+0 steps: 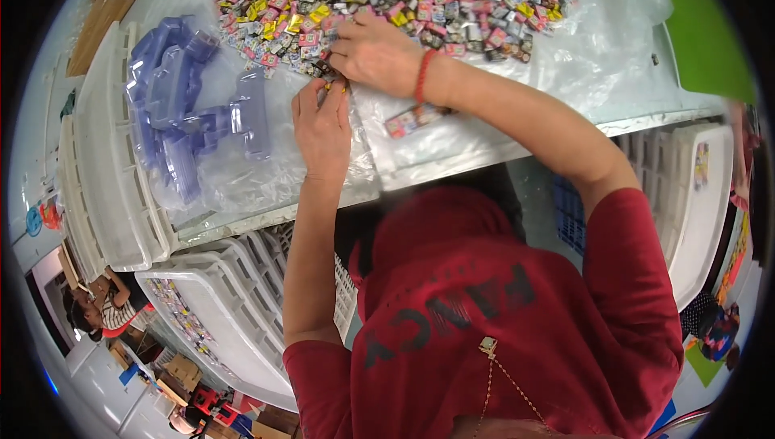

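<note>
On the far side of the worktop (468, 158), in the head view, we see a broad pile of small wrapped pieces (452, 3) in pink, yellow, black and white. It lies on clear plastic sheeting (609, 39), and both our hands work at its near edge. Our left hand (323, 128) points away from us, thumb and fingers drawn close together; a bit of yellow shows at their tips, but we cannot tell whether they grip it. Our right hand (379, 58) reaches in from the right with its fingers bent down at the pile, just beyond the left fingertips; what it holds, if anything, is hidden from us. A red bracelet (425, 76) circles that wrist.

Just on the near side of the right wrist lies a flat printed packet (414, 121), partly covered by the forearm. To the left of the pile we see purple plastic trays (165, 76), heaped together on the sheeting. White crates (113, 156) stand at the worktop's left end, and more white baskets (214, 310) sit below its near edge. At the far right is a green surface (702, 27).
</note>
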A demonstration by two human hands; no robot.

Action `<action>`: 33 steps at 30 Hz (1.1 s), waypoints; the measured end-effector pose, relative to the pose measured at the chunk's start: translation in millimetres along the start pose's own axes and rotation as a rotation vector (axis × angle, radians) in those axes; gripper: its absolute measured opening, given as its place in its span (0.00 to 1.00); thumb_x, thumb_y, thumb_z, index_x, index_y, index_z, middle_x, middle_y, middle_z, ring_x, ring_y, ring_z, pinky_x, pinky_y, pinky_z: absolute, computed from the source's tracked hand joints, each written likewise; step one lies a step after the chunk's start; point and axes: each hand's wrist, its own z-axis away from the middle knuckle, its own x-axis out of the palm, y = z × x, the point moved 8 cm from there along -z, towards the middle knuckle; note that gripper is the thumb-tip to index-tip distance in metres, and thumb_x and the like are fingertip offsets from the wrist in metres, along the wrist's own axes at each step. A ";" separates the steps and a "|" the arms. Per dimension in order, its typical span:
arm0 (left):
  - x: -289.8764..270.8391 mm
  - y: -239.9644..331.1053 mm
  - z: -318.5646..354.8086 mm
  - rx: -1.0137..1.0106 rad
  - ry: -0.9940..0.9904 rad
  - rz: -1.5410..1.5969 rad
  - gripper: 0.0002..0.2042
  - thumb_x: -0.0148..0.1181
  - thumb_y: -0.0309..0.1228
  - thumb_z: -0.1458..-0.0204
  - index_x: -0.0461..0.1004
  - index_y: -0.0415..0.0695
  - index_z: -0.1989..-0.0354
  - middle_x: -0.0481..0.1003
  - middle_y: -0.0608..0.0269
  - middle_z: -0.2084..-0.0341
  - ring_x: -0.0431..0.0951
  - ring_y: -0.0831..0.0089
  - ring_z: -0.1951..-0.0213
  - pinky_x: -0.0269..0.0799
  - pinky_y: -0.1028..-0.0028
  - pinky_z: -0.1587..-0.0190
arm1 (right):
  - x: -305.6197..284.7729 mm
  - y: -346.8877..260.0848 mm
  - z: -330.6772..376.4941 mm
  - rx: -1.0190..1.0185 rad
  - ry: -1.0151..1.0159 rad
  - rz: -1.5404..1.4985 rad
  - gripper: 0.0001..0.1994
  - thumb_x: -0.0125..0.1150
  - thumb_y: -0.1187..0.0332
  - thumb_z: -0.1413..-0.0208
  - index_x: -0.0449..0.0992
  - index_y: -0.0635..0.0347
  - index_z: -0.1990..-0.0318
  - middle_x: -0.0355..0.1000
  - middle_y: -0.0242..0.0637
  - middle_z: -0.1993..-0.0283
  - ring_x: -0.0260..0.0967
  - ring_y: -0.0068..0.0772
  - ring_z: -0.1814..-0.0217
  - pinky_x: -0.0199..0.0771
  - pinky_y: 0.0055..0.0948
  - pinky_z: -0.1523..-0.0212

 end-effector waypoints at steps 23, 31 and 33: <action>24.2 64.3 4.6 0.058 -0.021 0.355 0.10 0.68 0.24 0.60 0.77 0.41 0.67 0.77 0.62 0.61 0.75 0.61 0.58 0.70 0.66 0.54 | -53.6 60.8 152.4 0.722 0.233 -0.604 0.07 0.66 0.70 0.51 0.79 0.60 0.65 0.77 0.40 0.71 0.72 0.39 0.68 0.69 0.33 0.57; 20.0 79.7 -1.7 0.183 -0.119 0.321 0.17 0.71 0.31 0.61 0.76 0.41 0.61 0.73 0.59 0.56 0.70 0.56 0.51 0.67 0.62 0.49 | -69.8 44.1 151.4 0.624 0.132 -0.430 0.17 0.70 0.68 0.60 0.79 0.54 0.59 0.70 0.38 0.60 0.66 0.42 0.55 0.65 0.38 0.51; 26.6 82.6 -0.7 0.194 -0.192 0.315 0.21 0.72 0.34 0.62 0.75 0.40 0.59 0.72 0.57 0.54 0.68 0.55 0.49 0.66 0.60 0.47 | -69.5 30.9 145.1 0.543 0.105 -0.465 0.19 0.71 0.66 0.62 0.78 0.52 0.58 0.67 0.37 0.58 0.64 0.42 0.53 0.63 0.40 0.49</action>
